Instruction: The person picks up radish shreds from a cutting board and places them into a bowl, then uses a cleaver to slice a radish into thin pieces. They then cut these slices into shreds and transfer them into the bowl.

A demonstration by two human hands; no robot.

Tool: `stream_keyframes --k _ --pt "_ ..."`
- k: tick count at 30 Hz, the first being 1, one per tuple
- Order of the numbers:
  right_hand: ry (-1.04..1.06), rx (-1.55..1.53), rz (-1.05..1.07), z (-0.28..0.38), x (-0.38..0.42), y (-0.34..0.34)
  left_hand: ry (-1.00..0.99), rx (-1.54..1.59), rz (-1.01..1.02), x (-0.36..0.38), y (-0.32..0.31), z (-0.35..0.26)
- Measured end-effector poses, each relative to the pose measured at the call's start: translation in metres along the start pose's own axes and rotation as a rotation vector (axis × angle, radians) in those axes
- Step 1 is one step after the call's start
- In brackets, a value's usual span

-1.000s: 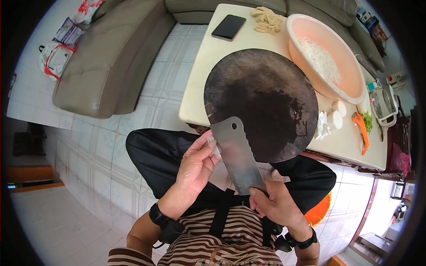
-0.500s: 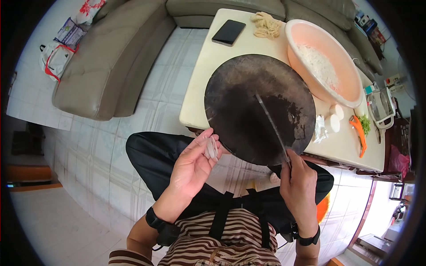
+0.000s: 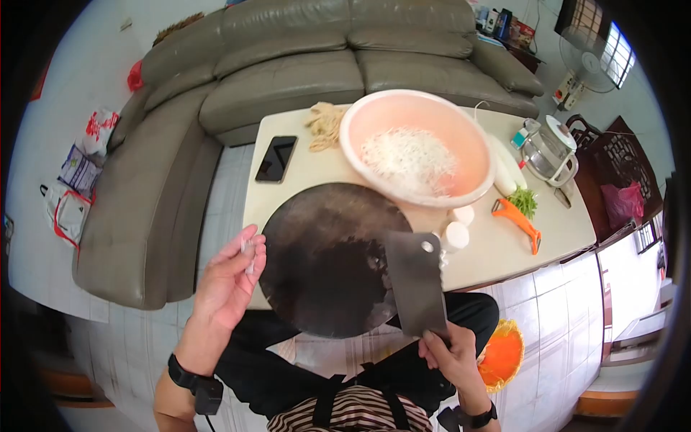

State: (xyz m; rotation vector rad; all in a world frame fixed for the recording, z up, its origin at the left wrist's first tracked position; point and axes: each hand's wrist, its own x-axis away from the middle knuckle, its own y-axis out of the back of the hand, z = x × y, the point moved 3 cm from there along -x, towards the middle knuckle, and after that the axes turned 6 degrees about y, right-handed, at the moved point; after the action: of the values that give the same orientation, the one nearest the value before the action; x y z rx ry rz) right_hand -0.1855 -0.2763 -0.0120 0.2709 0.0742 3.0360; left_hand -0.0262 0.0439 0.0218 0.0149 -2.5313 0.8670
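My left hand (image 3: 227,284) is closed around a few thin white radish slices (image 3: 250,258), just off the left edge of a round, dark chopping board (image 3: 327,266). Gripped by its handle in my right hand (image 3: 455,354) is a cleaver (image 3: 416,284), its broad blade raised over the board's right side with the flat face turned toward me. The board's surface looks wet and dark in the middle. Behind it, a pink basin (image 3: 349,155) holds a heap of white shreds (image 3: 410,162).
On the cream table (image 3: 568,223) lie a phone (image 3: 276,160), a crumpled cloth (image 3: 325,122), a white radish (image 3: 506,173), green stems (image 3: 523,201), an orange peeler (image 3: 518,219), white-capped containers (image 3: 455,236) and a glass jug (image 3: 547,158). An orange-lined bin (image 3: 500,356) stands at lower right.
My head view has tilted up, showing more of the sofa. The cleaver has come off the board and turned from edge-on to flat-face view. My left hand still holds the slices.
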Motion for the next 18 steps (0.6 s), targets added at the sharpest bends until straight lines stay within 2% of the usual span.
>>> stream_keyframes --k 4,6,7,9,10,11,12,13,14,15,17,18 --pt "-0.03 -0.077 -0.08 -0.03 0.01 0.046 0.036 -0.167 0.136 -0.049 -0.066 -0.017" --pt "-0.014 -0.356 -0.13 -0.047 0.013 0.066 0.011 -0.233 0.199 -0.083 -0.098 -0.009" --pt "-0.007 -0.358 -0.114 -0.056 0.016 0.075 -0.032 -0.252 0.22 -0.098 -0.113 -0.003" --pt "-0.033 -0.364 -0.211 -0.078 0.018 0.09 -0.241 -0.508 0.16 -0.107 -0.16 0.009" --pt "-0.04 -0.355 -0.242 -0.085 0.019 0.093 -0.373 -0.516 0.206 -0.12 -0.174 0.02" --pt "-0.044 -0.346 -0.262 -0.089 0.018 0.095 -0.512 -0.614 0.161 -0.132 -0.188 0.027" --pt "-0.107 -0.385 -0.298 -0.091 0.016 0.093 -0.75 -0.61 0.252 -0.158 -0.193 0.043" --pt "-0.178 -0.419 -0.339 -0.095 0.017 0.091 -1.025 -0.854 0.213 -0.176 -0.198 0.052" --pt "-0.178 -0.425 -0.287 -0.106 0.016 0.091 -1.056 -0.856 0.265 -0.203 -0.199 0.08" --pt "-0.083 -0.379 -0.293 -0.117 0.018 0.094 -0.904 -1.06 0.369 -0.225 -0.192 0.118" --pt "0.113 -0.281 -0.317 -0.125 0.013 0.104 -0.951 -1.687 0.481 -0.208 -0.2 0.131" --pt "0.006 -0.379 -0.298 -0.121 0.012 0.102 -1.03 -1.596 0.455 -0.201 -0.206 0.127"
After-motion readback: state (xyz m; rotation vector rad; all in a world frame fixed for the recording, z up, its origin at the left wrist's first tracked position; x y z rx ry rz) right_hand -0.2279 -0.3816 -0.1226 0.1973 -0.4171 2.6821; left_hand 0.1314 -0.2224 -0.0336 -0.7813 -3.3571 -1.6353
